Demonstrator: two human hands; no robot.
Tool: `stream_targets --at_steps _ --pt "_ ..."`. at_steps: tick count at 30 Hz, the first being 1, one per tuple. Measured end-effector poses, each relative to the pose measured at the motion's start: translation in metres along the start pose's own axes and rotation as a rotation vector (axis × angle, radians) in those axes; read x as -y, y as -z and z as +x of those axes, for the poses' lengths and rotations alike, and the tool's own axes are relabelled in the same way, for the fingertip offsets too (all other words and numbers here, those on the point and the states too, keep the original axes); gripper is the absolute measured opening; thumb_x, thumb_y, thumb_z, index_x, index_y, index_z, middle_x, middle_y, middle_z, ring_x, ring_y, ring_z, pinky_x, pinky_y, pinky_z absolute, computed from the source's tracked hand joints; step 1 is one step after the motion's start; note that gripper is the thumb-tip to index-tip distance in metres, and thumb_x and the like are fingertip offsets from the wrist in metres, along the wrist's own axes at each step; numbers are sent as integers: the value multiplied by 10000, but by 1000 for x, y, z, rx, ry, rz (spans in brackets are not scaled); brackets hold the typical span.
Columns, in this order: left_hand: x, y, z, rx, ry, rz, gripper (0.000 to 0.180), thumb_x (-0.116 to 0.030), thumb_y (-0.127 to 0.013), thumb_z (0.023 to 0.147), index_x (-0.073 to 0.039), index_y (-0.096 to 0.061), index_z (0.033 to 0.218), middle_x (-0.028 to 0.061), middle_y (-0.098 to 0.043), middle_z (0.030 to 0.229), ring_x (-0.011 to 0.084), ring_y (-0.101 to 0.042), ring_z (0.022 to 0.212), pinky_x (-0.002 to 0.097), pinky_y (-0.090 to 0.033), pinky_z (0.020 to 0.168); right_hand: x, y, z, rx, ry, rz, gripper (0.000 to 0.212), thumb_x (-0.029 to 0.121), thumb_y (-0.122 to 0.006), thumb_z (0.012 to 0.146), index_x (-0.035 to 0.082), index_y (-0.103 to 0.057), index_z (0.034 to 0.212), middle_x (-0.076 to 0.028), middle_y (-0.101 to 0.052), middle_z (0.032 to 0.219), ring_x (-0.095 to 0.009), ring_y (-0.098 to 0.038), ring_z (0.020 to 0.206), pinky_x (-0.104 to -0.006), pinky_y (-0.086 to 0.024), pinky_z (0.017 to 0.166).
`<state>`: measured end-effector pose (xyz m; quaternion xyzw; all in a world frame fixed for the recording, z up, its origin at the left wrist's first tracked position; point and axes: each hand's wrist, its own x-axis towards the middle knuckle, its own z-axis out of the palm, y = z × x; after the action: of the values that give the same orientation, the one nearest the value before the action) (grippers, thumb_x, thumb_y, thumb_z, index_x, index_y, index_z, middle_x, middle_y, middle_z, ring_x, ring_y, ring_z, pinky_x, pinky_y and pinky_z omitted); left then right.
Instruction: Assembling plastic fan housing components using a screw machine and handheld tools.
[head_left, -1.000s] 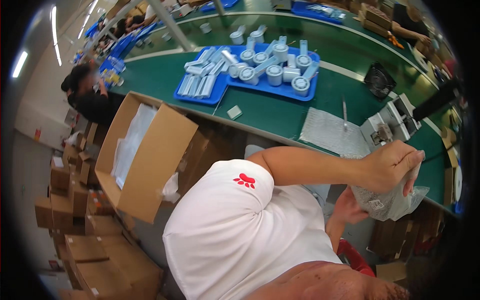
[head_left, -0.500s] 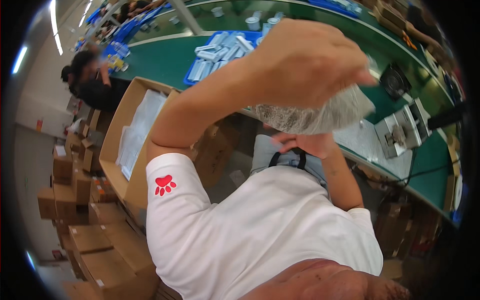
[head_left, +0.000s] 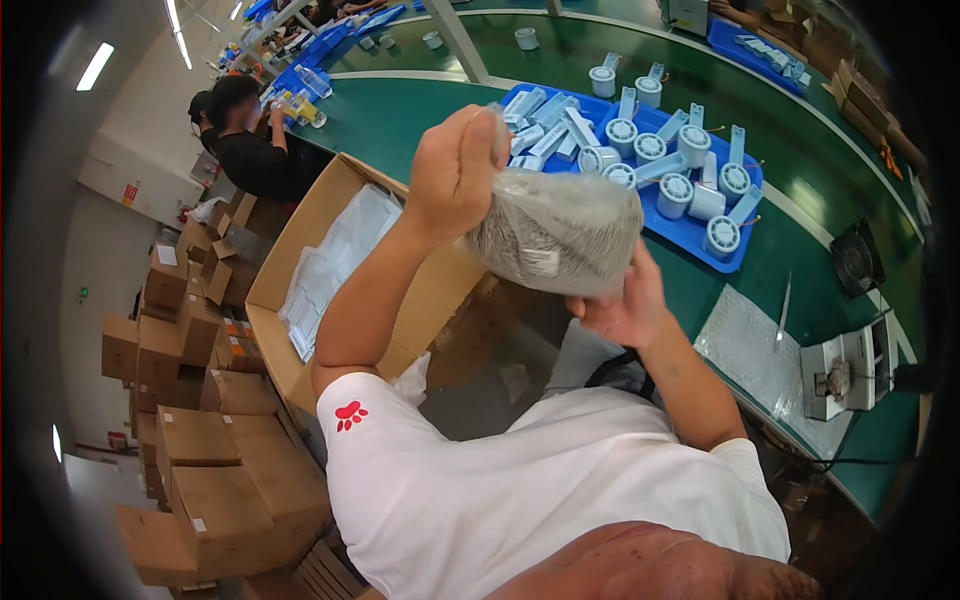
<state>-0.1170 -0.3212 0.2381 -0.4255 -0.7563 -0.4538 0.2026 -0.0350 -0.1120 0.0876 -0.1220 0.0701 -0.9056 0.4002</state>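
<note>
A clear plastic bag (head_left: pixel 555 232) full of small grey pieces, too fine to name, is held up in front of my body. My left hand (head_left: pixel 455 175) is closed in a fist around its gathered neck. Under the bag's right end is my right hand (head_left: pixel 630 305), with its fingers curled against the bottom and partly hidden by it. The bag lies tilted between both hands, above the gap between the bench and an open carton.
The open cardboard carton (head_left: pixel 290 345) with white plastic wrapping stands at left. On the green bench (head_left: pixel 385 120) sit blue trays (head_left: pixel 720 258) of light-blue parts, a bubble-wrap sheet (head_left: pixel 755 345) and a small machine (head_left: pixel 850 370). Stacked boxes (head_left: pixel 215 450) and a seated person (head_left: pixel 250 150) are farther left.
My left hand has moved left and down, turning the bag sideways. My right hand has come up against the bag's underside. The whole view has shifted, showing more of the trays.
</note>
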Motion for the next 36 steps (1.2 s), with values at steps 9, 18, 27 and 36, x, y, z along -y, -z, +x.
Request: stream_targets --at_steps 9,18,27,36 --pt "85 30 29 -340 179 139 455 -244 -367 1078 11 -520 734 66 -528 653 168 -500 614 321 -432 617 86 -15 112 -373 61 -691 727 624 -524 928 43 -466 1361 -172 -676 1039 -174 -672 877 -289 -532 691" --pt "244 58 87 -543 60 459 424 -254 -411 1054 -32 -557 724 117 -538 623 313 -519 549 384 -421 557 189 16 282 -436 -8 -1062 722 610 -669 847 117 -505 1349 -169 -637 1097 -210 -655 961 -263 -497 770" --pt "412 41 121 -639 80 455 388 -215 -446 1026 -32 -554 702 129 -557 629 338 -573 590 416 -438 563 272 90 371 -707 44 -983 727 565 -699 822 102 -511 1350 -198 -611 1127 -170 -628 872 -257 -479 742" --pt "499 50 54 -500 279 447 371 -238 -464 1026 -17 -627 777 154 -641 726 333 -627 683 405 -485 639 285 90 372 -633 113 -1350 611 527 -622 915 90 -537 1334 -103 -601 1203 -163 -618 979 -313 -488 826"
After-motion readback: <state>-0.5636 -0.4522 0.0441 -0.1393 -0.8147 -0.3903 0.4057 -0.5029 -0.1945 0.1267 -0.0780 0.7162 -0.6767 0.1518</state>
